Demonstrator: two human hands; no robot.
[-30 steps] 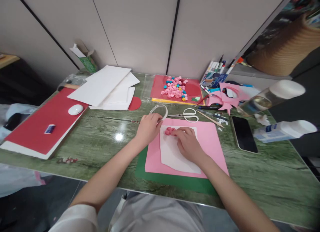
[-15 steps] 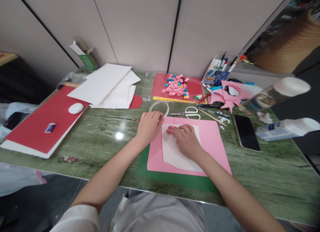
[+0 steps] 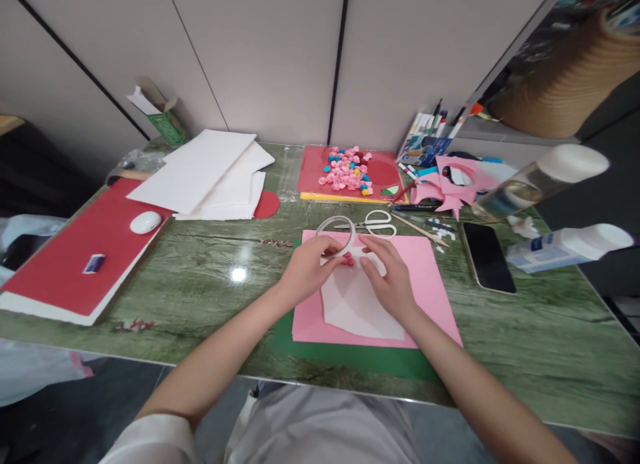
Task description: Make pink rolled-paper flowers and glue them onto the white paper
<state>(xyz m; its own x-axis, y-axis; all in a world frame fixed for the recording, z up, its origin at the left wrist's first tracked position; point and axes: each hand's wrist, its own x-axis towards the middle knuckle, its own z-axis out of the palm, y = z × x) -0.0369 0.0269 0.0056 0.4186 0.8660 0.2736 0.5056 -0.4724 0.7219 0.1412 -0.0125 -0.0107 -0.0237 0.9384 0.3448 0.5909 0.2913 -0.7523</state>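
My left hand [image 3: 311, 267] is closed on a roll of tape [image 3: 351, 232], a pale ring held up over the far edge of the paper. Just to the right, my right hand [image 3: 390, 277] is open, thumb and fingers apart, above the white paper [image 3: 350, 311]. Between the hands a few small dark pink pieces [image 3: 347, 259] lie on that white sheet, partly hidden by the tape and fingers. Beneath it is pink paper [image 3: 430, 311], which rests on a green sheet [image 3: 345, 359].
White-handled scissors [image 3: 380, 224] lie behind the paper. Further back, pink, blue and yellow pieces [image 3: 347, 171] cover a red pack. A phone [image 3: 486, 257] and bottles [image 3: 567, 245] stand right; white sheets [image 3: 200, 167] and a red board [image 3: 75, 257] lie left.
My left hand has lifted the tape roll off the table and brought it right, over the paper. My right hand has drawn back from the dark pink pieces and opened.
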